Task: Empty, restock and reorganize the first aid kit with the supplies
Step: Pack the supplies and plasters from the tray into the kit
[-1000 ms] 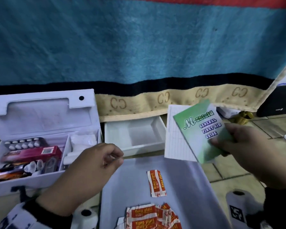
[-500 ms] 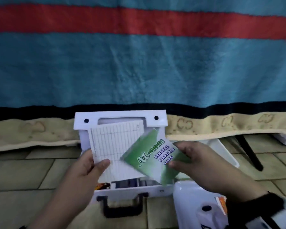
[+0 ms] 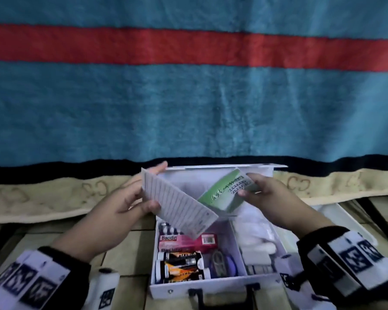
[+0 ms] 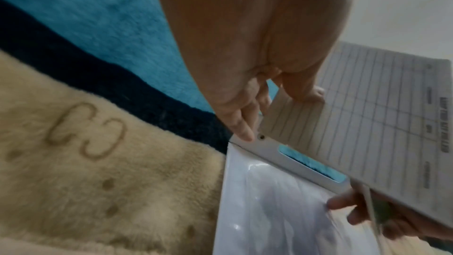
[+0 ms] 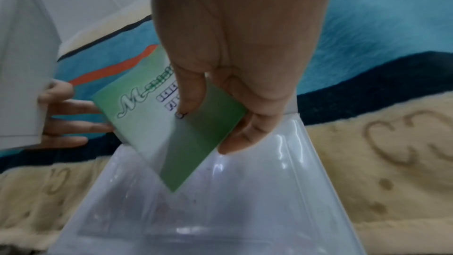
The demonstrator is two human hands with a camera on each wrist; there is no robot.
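The white first aid kit (image 3: 264, 285) stands open on the floor, its lid (image 3: 213, 175) upright at the back. My left hand (image 3: 152, 189) pinches a white lined sheet (image 3: 179, 211) by its left edge, tilted over the kit's left compartment. My right hand (image 3: 246, 184) pinches the green first aid guide booklet (image 3: 220, 193) in front of the lid. The right wrist view shows the booklet (image 5: 152, 129) between thumb and fingers above the lid (image 5: 220, 210). Inside lie a pink Bacidin box (image 3: 184, 241), orange-black tubes (image 3: 179, 265) and white dressings (image 3: 255, 233).
A blue blanket (image 3: 188, 108) with a red stripe and a beige border hangs right behind the kit. The kit's black handle (image 3: 224, 294) faces me. A white tray (image 3: 347, 222) lies on the tiled floor at the right of the kit.
The sheet and booklet overlapped in front of the lid; now my hands have drawn them apart, the sheet tilted down to the left, the booklet up by the lid.
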